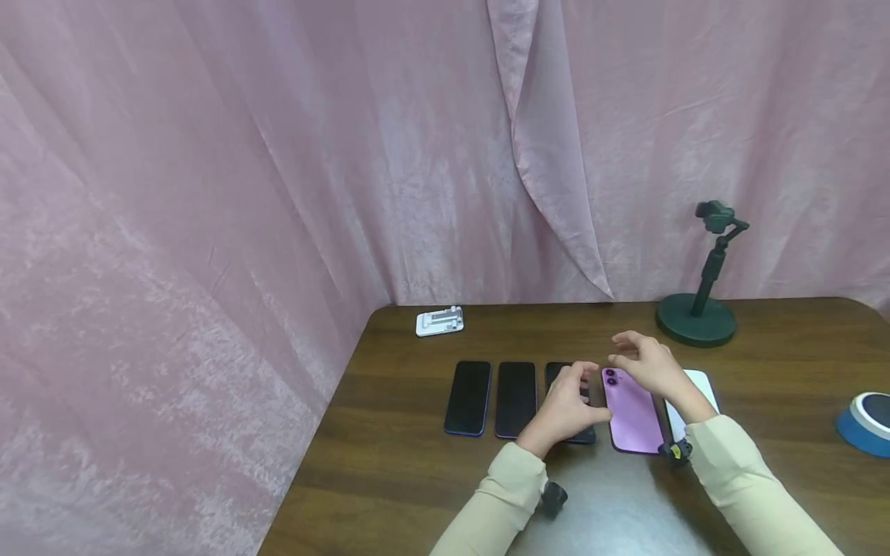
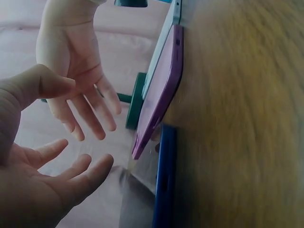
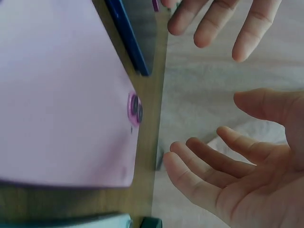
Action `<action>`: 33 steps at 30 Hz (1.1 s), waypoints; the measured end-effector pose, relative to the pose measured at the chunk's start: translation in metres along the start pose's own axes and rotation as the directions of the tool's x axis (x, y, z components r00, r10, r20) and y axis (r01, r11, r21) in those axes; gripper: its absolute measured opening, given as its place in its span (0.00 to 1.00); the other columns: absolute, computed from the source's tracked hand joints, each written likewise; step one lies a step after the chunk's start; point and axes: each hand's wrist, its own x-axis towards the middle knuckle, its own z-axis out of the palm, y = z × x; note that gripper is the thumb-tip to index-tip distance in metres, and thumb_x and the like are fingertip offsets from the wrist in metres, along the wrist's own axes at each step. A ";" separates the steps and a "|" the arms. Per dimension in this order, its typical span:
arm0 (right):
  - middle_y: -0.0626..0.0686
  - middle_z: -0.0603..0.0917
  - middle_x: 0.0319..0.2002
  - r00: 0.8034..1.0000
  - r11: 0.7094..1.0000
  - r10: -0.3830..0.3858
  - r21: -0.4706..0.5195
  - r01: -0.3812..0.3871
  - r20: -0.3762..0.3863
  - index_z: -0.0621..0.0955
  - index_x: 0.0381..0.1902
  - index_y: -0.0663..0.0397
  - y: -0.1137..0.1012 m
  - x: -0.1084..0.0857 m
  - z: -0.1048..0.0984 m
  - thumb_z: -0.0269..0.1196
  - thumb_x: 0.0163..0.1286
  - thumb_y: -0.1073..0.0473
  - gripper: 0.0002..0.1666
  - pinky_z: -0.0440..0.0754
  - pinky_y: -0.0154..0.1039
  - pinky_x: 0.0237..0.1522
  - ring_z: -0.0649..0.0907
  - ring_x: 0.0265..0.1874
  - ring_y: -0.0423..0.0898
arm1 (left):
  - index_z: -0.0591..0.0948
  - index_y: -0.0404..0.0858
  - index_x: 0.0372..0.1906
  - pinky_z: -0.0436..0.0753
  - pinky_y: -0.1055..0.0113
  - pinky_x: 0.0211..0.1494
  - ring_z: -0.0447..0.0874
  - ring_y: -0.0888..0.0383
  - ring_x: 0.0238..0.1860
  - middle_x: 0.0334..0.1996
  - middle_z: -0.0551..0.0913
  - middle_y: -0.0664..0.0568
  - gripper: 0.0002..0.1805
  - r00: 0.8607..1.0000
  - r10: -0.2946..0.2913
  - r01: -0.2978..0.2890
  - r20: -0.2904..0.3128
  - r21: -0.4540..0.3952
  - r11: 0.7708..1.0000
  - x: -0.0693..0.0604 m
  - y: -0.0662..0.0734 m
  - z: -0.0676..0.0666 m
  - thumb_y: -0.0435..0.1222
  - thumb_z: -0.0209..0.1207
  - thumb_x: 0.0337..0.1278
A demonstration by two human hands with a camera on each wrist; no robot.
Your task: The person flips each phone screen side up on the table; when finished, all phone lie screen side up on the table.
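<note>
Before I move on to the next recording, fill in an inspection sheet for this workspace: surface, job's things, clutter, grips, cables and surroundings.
Surface: brown table, wood-grained, with a pale sheen between the forearms.
Job's things: five phones in a row; three dark phones, a purple phone back up, and a white phone partly hidden by the right arm.
Clutter: small white holder at the back left, green stand at the back right, round blue-and-white object at the far right.
Left grip: open above the third dark phone, holding nothing.
Right grip: open by the purple phone's camera end, holding nothing.
Cables: nothing seen.
Surroundings: pink curtain behind the table.
</note>
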 end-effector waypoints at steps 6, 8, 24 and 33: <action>0.79 0.76 0.56 0.999 1.000 0.005 -0.020 -0.004 0.046 0.72 0.61 0.77 0.010 0.000 -0.005 0.61 0.73 0.61 0.27 0.79 0.66 0.48 0.77 0.54 0.75 | 0.73 0.42 0.66 0.77 0.74 0.44 0.75 0.65 0.44 0.51 0.73 0.52 0.42 0.999 -0.014 0.011 0.047 0.076 0.997 0.001 0.004 0.010 0.33 0.78 0.40; 0.79 0.77 0.55 0.998 0.999 -0.002 -0.036 0.004 0.055 0.73 0.60 0.78 0.013 -0.001 -0.005 0.62 0.72 0.62 0.26 0.79 0.66 0.47 0.78 0.53 0.75 | 0.72 0.43 0.66 0.76 0.74 0.44 0.72 0.66 0.44 0.50 0.72 0.54 0.44 0.998 -0.021 0.012 0.062 0.133 0.991 0.001 0.007 0.013 0.34 0.80 0.38; 0.78 0.79 0.48 0.980 0.996 -0.028 -0.078 0.044 0.199 0.74 0.54 0.82 0.033 0.006 -0.016 0.61 0.66 0.68 0.23 0.80 0.63 0.47 0.79 0.49 0.74 | 0.69 0.50 0.69 0.76 0.70 0.50 0.71 0.62 0.53 0.56 0.69 0.51 0.51 0.990 -0.080 0.034 0.114 0.356 0.934 0.005 0.023 0.037 0.36 0.83 0.33; 0.76 0.80 0.47 0.970 0.994 -0.039 -0.090 0.063 0.241 0.75 0.52 0.81 0.037 0.007 -0.020 0.61 0.68 0.66 0.22 0.81 0.62 0.46 0.80 0.49 0.73 | 0.70 0.53 0.67 0.77 0.70 0.46 0.68 0.62 0.53 0.58 0.67 0.51 0.50 0.983 -0.095 0.018 0.157 0.432 0.902 0.003 0.023 0.041 0.35 0.83 0.32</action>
